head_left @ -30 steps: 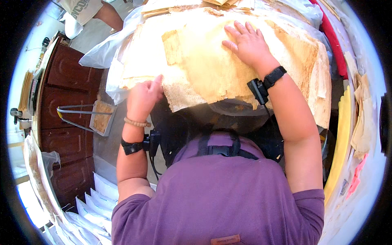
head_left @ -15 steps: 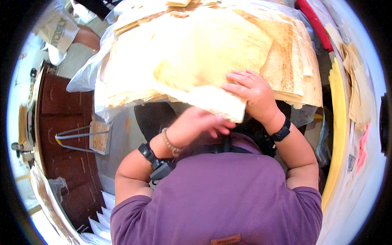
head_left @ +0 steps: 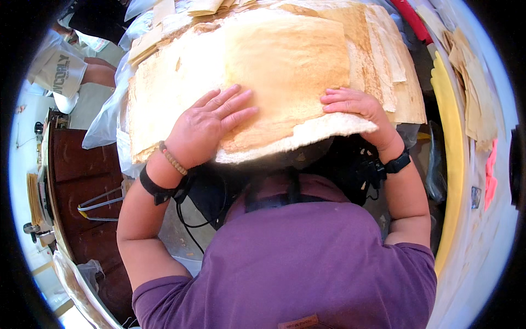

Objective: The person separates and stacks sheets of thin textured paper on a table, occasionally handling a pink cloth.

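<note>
A tan, brown-stained sheet (head_left: 290,66) with a rough pale front edge lies on top of a broad stack of similar sheets (head_left: 170,82). From the frames I cannot tell whether it is paper or veneer. My left hand (head_left: 211,120) rests flat on the left part of the top sheet, fingers spread and holding nothing. Near its right front corner, my right hand (head_left: 353,107) lies with fingers stretched out across the sheet; its thumb is hidden. The sheet's whitish front edge hangs slightly past the stack toward me.
Clear plastic (head_left: 104,123) drapes from the stack's left side. Smaller pieces (head_left: 205,6) lie at the far edge. A long yellow strip (head_left: 446,137) and a red roll (head_left: 411,19) run along the right. At far left a person's pale shorts (head_left: 55,63) show beside a brown wooden panel (head_left: 82,170).
The raised, turning sheet now lies flat and squared on the stack. My left hand has moved up and left onto it; my right hand has shifted slightly right.
</note>
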A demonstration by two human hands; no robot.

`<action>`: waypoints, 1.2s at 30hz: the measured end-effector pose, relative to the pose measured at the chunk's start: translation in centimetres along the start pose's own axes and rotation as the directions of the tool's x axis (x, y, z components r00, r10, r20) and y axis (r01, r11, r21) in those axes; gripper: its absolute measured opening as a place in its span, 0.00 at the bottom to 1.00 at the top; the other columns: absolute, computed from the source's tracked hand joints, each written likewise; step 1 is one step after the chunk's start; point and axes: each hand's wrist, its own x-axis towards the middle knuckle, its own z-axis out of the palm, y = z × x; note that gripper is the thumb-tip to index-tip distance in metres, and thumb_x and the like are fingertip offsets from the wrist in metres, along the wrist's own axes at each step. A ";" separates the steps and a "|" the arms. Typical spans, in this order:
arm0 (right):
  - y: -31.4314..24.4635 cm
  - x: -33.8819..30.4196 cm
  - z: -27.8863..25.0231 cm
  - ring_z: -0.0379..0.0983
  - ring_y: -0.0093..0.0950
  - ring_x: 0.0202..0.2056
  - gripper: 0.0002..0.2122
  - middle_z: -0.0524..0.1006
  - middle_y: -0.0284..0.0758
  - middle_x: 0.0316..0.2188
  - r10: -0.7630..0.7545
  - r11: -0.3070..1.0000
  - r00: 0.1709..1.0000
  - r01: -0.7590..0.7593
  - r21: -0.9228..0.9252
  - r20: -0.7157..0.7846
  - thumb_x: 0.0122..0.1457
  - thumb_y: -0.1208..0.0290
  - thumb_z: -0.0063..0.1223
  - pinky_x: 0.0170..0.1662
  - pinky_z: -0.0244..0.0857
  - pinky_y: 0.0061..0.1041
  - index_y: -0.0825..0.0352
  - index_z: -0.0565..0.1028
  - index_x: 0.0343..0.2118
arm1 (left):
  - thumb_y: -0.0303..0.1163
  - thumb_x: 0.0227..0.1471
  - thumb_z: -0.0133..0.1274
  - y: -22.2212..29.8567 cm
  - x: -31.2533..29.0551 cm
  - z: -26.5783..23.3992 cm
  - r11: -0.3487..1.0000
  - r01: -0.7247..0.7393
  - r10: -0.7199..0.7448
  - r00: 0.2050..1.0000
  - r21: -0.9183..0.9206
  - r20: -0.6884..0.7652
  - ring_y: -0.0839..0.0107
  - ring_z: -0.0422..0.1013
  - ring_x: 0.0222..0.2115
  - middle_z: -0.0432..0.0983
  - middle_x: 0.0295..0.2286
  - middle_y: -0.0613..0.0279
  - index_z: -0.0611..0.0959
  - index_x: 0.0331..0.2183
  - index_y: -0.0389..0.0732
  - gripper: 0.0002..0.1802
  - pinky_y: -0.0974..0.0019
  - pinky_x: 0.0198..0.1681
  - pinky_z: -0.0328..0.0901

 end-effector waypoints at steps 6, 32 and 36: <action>0.7 -0.2 -0.4 0.79 0.31 0.49 0.09 0.84 0.35 0.43 0.091 0.982 0.995 -0.081 0.168 -0.052 0.60 0.70 0.59 0.56 0.68 0.29 0.65 0.84 0.41 | 0.24 0.51 0.53 -0.1 1.7 -0.2 0.982 -0.100 0.091 0.994 -0.157 -0.062 0.56 0.61 0.64 0.69 0.61 0.61 0.79 0.56 0.48 0.28 0.53 0.67 0.57; -0.7 3.8 2.6 0.58 0.40 0.67 0.30 0.64 0.30 0.67 0.085 0.748 0.996 -0.076 -0.659 -0.018 0.54 0.55 0.63 0.68 0.51 0.43 0.43 0.71 0.62 | 0.45 0.49 0.65 3.8 6.8 3.0 0.871 0.482 -0.375 0.775 0.092 -0.509 0.50 0.54 0.66 0.59 0.65 0.51 0.66 0.64 0.43 0.45 0.50 0.66 0.54; 0.4 3.9 0.7 0.67 0.36 0.61 0.28 0.70 0.32 0.63 0.039 0.780 0.999 -0.048 -0.624 -0.028 0.51 0.71 0.62 0.63 0.62 0.37 0.52 0.75 0.58 | 0.39 0.48 0.65 4.0 8.3 3.0 0.970 0.239 -0.243 0.944 -0.044 -0.225 0.50 0.58 0.64 0.64 0.63 0.51 0.72 0.60 0.44 0.39 0.51 0.65 0.57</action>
